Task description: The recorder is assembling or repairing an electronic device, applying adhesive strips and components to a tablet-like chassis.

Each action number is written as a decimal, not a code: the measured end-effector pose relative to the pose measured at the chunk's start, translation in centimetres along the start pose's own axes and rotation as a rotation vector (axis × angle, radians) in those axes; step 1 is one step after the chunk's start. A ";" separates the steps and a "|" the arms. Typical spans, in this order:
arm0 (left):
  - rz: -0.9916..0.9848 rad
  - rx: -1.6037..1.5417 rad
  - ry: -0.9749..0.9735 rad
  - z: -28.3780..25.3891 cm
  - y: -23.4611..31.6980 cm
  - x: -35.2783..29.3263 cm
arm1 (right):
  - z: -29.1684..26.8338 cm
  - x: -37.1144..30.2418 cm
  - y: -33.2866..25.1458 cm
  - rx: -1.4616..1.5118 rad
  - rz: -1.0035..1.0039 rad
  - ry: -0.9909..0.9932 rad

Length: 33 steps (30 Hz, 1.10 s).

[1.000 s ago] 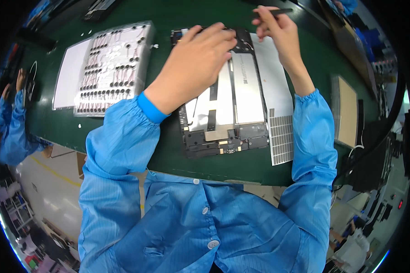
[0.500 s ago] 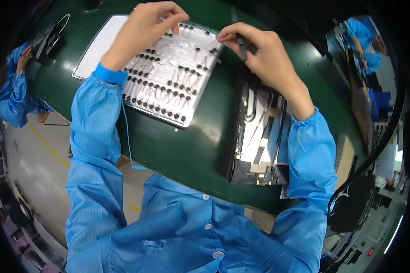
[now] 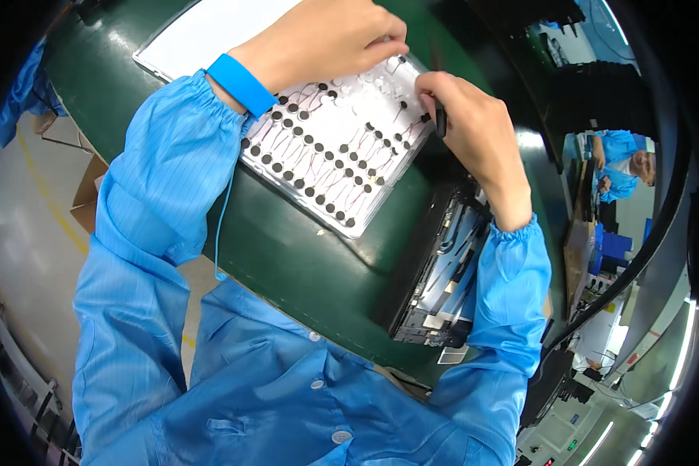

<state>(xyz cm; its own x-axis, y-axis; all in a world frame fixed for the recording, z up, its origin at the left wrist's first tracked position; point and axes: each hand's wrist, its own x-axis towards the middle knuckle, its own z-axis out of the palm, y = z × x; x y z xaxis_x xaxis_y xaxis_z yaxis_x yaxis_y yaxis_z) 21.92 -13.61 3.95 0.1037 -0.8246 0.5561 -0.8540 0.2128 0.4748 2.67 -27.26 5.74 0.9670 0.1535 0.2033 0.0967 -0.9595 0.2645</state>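
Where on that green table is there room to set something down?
Bare green table shows between the parts tray, the open device and the near edge; another patch lies left of the white panel. It is crowded by the tray's far side, where the left hand and right hand are.

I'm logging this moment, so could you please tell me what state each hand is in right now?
Left hand: fingers curled over the tray; grip cannot be told.
Right hand: closed around a dark pen-like tool.
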 end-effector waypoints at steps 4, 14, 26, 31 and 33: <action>0.192 -0.026 -0.011 2.6 -1.8 -0.2 | 0.8 0.2 0.4 1.068 0.528 0.458; 0.101 -0.368 -0.025 -0.2 1.2 0.8 | 1.2 0.4 -0.3 1.464 0.601 0.561; 0.248 -0.056 -0.062 2.4 -0.7 0.0 | 3.0 -0.3 -0.5 1.549 0.701 0.513; 0.261 -0.006 -0.133 1.7 -0.5 0.3 | 2.9 -0.7 1.1 1.452 0.615 0.547; 0.273 0.061 -0.188 1.2 -0.6 0.2 | 1.7 -0.5 1.4 1.495 0.613 0.588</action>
<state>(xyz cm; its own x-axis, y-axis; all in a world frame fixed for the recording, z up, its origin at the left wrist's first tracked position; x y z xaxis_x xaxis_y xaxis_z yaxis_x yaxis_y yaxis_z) 21.84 -14.57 2.95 -0.2244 -0.8247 0.5191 -0.8665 0.4126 0.2809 2.69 -29.12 4.40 0.7672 -0.5596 0.3135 0.2239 -0.2244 -0.9484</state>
